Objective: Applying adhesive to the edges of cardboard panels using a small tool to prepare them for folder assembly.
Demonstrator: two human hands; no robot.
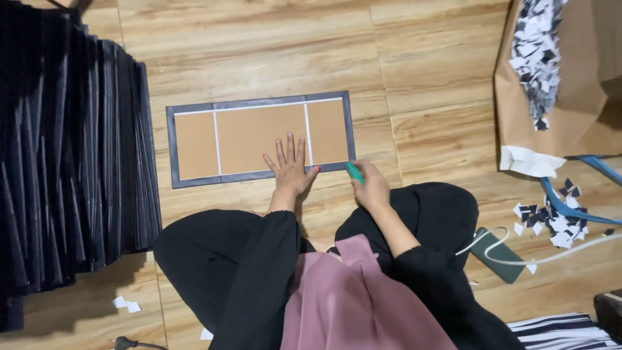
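Wood-grain floor (440, 65) serves as the workbench for a seated person in black sleeves and a pink garment. Nearest, the right hand (371, 188) pinches a small teal tool (354, 172) at the lower right corner of a flat card panel (259, 136); the left hand (289, 170) lies open, fingers spread, pressing its lower edge. Thin, stiff and light, the dark-bordered panel looks best lifted by its edges. Beyond, stacked dark sheets (78, 155) and a paper bag of scraps (570, 84).
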